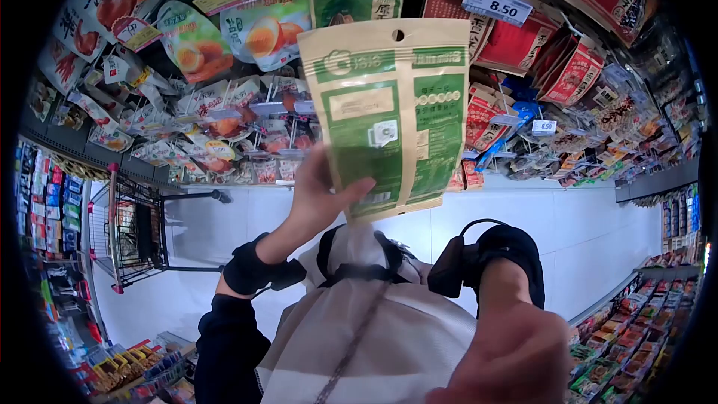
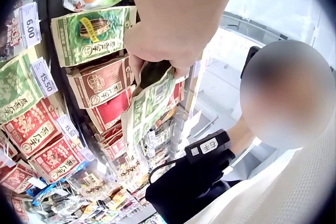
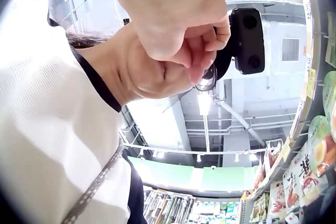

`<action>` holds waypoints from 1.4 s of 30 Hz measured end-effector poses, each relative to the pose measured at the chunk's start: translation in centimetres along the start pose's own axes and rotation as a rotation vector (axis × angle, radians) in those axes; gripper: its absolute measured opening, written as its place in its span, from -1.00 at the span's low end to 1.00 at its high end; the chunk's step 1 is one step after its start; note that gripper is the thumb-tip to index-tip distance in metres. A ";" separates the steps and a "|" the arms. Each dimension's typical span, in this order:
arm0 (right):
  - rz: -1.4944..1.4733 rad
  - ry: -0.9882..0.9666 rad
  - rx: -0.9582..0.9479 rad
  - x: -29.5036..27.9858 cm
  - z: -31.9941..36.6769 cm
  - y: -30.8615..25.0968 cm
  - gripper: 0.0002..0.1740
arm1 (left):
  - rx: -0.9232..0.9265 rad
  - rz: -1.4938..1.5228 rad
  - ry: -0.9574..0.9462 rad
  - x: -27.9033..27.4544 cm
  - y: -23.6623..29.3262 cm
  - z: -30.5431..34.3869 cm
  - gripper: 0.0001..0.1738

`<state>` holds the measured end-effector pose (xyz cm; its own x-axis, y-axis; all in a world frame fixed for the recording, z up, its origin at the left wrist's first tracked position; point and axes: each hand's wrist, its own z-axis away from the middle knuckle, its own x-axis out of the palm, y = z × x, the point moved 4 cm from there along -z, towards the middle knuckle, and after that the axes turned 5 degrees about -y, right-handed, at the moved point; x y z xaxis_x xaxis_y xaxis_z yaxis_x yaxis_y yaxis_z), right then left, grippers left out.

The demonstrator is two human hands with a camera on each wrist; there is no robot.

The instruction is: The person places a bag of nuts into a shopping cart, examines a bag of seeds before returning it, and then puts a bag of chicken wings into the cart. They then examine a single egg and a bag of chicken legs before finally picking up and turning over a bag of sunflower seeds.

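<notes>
In the head view my left hand grips the lower left of a green and tan package, its thumb across the printed face. The package stands upright before the shelf, a punched hole at its top. The left wrist view has the same hand pinching the package by one end, fingers partly hidden. My right hand is low at the right of the head view, blurred and apart from the package. Seen from the right wrist, that hand is raised before the face, fingers curled around nothing visible.
Hanging snack bags and red packages fill the rack ahead, with price tags above. A shopping cart stands on the floor at the left. More stocked shelves line the right side.
</notes>
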<state>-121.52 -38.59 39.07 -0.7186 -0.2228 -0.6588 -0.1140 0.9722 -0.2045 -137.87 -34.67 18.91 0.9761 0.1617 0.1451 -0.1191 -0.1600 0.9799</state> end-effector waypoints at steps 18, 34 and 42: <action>-0.055 0.333 -0.123 -0.2 -0.6 1.5 -0.76 | 0.081 0.070 0.010 -0.6 -0.2 -0.4 -0.44; 0.368 -0.097 0.290 7.5 3.4 10.7 -0.42 | 0.035 0.058 -0.053 -0.2 0.2 -0.9 -0.35; 0.342 -0.104 0.317 8.1 3.9 11.7 -0.41 | 0.048 0.082 -0.047 0.3 0.1 -0.8 -0.35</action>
<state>-125.98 -29.32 28.53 -0.6040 0.0846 -0.7925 0.3440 0.9246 -0.1636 -137.77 -33.83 19.13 0.9711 0.1006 0.2165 -0.1909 -0.2176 0.9572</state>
